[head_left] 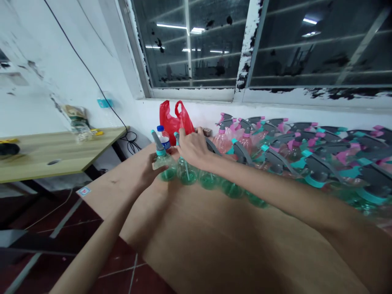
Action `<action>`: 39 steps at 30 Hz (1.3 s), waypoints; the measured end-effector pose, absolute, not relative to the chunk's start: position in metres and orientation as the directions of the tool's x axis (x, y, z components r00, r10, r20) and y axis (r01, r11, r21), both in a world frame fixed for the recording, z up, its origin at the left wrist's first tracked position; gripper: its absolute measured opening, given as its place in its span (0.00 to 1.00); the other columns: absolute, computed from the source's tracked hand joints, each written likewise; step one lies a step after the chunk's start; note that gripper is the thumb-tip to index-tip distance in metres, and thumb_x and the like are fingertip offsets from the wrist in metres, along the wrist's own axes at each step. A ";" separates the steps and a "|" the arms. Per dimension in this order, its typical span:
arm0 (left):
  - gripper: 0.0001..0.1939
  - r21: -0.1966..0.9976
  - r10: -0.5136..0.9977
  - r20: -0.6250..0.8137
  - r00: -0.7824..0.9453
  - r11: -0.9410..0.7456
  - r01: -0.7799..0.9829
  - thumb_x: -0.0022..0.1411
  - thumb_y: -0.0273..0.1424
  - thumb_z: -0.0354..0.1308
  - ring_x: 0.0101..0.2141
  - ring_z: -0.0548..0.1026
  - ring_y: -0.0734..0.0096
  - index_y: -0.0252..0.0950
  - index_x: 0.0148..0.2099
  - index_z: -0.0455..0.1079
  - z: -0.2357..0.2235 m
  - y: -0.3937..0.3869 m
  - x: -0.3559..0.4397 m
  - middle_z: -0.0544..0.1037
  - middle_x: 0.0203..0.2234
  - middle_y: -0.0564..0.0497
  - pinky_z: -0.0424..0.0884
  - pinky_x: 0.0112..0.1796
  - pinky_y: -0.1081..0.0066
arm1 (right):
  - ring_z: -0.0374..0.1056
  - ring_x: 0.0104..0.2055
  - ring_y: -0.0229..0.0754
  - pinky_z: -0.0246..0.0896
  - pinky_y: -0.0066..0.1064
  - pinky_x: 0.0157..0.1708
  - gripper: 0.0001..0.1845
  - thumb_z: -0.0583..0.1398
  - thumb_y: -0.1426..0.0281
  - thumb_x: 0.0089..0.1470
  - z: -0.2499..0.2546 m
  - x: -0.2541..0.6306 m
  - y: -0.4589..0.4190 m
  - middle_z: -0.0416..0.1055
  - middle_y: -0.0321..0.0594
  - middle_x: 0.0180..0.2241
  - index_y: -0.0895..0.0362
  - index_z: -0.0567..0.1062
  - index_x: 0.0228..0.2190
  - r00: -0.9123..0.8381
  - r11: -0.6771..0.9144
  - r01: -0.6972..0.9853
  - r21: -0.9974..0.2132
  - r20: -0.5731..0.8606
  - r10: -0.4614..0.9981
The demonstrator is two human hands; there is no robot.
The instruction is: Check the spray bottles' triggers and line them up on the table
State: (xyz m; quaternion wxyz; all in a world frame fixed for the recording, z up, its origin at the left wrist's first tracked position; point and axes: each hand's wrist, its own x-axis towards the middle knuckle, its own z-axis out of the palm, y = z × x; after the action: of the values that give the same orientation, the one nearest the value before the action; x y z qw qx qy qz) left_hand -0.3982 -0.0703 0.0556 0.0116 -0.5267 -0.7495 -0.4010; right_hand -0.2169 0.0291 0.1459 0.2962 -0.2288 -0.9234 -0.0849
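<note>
At the left end of a row of clear spray bottles with green bottoms, my left hand (148,171) is wrapped around the body of an upright spray bottle (168,173) with a grey and turquoise head. Just right of it, my right hand (193,149) closes from above over the head of a second spray bottle (187,175). Its fingers partly cover that head, and my right forearm hides parts of the bottles behind it. Both bottles stand on the wooden table (183,228), close side by side.
Several more spray bottles with pink or turquoise collars (294,143) crowd the table's right side. Behind my hands are a red plastic bag (173,120) and a blue-capped bottle (163,136). A second table (61,153) stands left, beyond a floor gap; a window (196,49) is above.
</note>
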 end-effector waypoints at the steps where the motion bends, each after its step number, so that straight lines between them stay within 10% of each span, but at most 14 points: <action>1: 0.19 0.585 0.790 0.433 -0.434 0.120 0.802 0.58 0.33 0.62 0.48 0.70 0.56 0.38 0.51 0.63 0.057 -0.067 -0.398 0.71 0.48 0.47 0.68 0.45 0.57 | 0.72 0.31 0.53 0.45 0.43 0.43 0.17 0.54 0.73 0.56 0.145 -0.217 0.030 0.77 0.53 0.28 0.71 0.66 0.46 -0.722 0.883 0.469 0.029 0.588 0.364; 10: 0.16 0.568 0.813 0.415 -0.408 0.119 0.815 0.66 0.33 0.57 0.43 0.73 0.60 0.34 0.54 0.65 0.064 -0.057 -0.401 0.70 0.48 0.44 0.71 0.41 0.57 | 0.71 0.32 0.51 0.44 0.42 0.45 0.16 0.50 0.76 0.57 0.140 -0.215 0.031 0.77 0.51 0.29 0.70 0.66 0.46 -0.755 0.919 0.378 0.110 0.612 0.237; 21: 0.34 0.568 0.644 0.558 -0.524 0.163 0.806 0.55 0.47 0.59 0.57 0.60 0.43 0.35 0.59 0.56 0.066 -0.109 -0.344 0.63 0.55 0.36 0.62 0.50 0.47 | 0.70 0.33 0.51 0.47 0.39 0.40 0.14 0.49 0.74 0.58 0.140 -0.168 -0.008 0.77 0.49 0.30 0.68 0.69 0.42 -0.795 0.950 0.266 0.160 0.595 0.123; 29: 0.32 0.674 0.923 0.319 -0.213 -0.063 0.736 0.60 0.46 0.57 0.53 0.67 0.48 0.44 0.61 0.52 0.045 -0.169 -0.219 0.64 0.57 0.42 0.69 0.47 0.50 | 0.70 0.33 0.49 0.47 0.42 0.49 0.21 0.48 0.73 0.59 0.131 -0.071 -0.045 0.77 0.46 0.30 0.72 0.66 0.50 -0.801 0.963 0.212 0.167 0.594 0.073; 34: 0.38 0.623 0.959 0.283 -0.030 -0.160 0.765 0.58 0.44 0.61 0.53 0.67 0.48 0.47 0.64 0.46 0.025 -0.159 -0.159 0.67 0.53 0.44 0.65 0.50 0.47 | 0.71 0.37 0.47 0.48 0.43 0.54 0.19 0.53 0.69 0.58 0.129 0.000 -0.052 0.77 0.44 0.32 0.64 0.69 0.49 -0.782 0.966 0.257 -0.016 0.585 0.217; 39: 0.36 0.650 0.961 0.258 0.102 -0.250 0.717 0.58 0.43 0.62 0.56 0.63 0.50 0.49 0.63 0.47 0.029 -0.138 -0.111 0.64 0.56 0.46 0.63 0.53 0.48 | 0.67 0.50 0.50 0.62 0.43 0.47 0.38 0.62 0.52 0.48 0.114 0.076 -0.043 0.68 0.45 0.53 0.51 0.60 0.57 -0.748 0.840 0.249 -0.482 0.456 0.483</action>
State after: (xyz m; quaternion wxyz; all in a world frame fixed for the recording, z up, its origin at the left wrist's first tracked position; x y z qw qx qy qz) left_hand -0.1110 -0.1379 0.0293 -0.1849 -0.7187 -0.5837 -0.3293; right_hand 0.0762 -0.0426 0.1135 0.2931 -0.2003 -0.9134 0.1994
